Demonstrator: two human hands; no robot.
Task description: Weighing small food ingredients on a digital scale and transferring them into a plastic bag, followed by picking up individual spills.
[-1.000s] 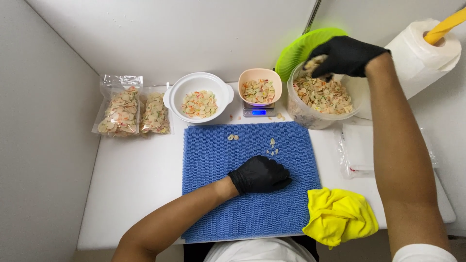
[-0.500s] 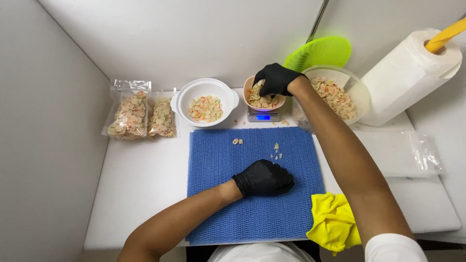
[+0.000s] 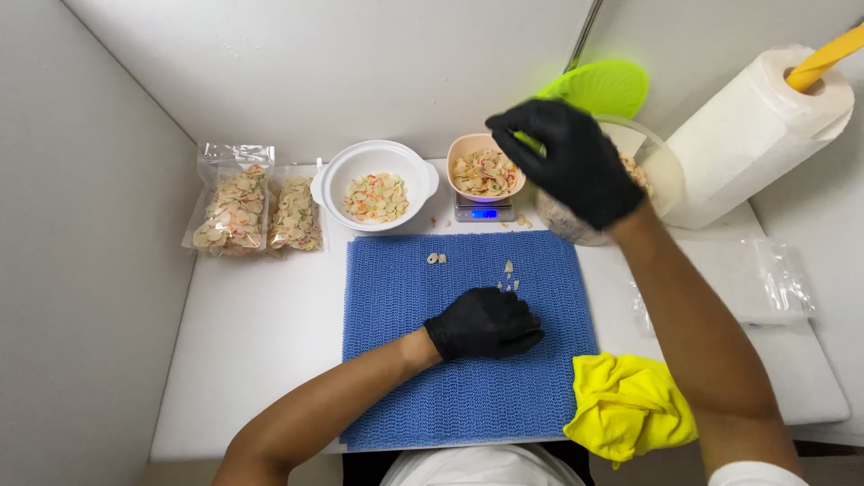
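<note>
Right hand [image 3: 567, 157] above peach bowl [image 3: 486, 171], pale pasta shells

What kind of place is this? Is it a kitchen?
Probably a small food-packing station, not a home kitchen: a little scale under a bowl of pasta shells, sealed bags of shells, and black-gloved hands.

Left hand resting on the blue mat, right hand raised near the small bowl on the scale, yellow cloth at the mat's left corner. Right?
Not quite: the head view shows the yellow cloth at the blue mat's near right corner. The left hand does rest on the mat, and the right hand is raised by the small bowl on the scale.
</note>
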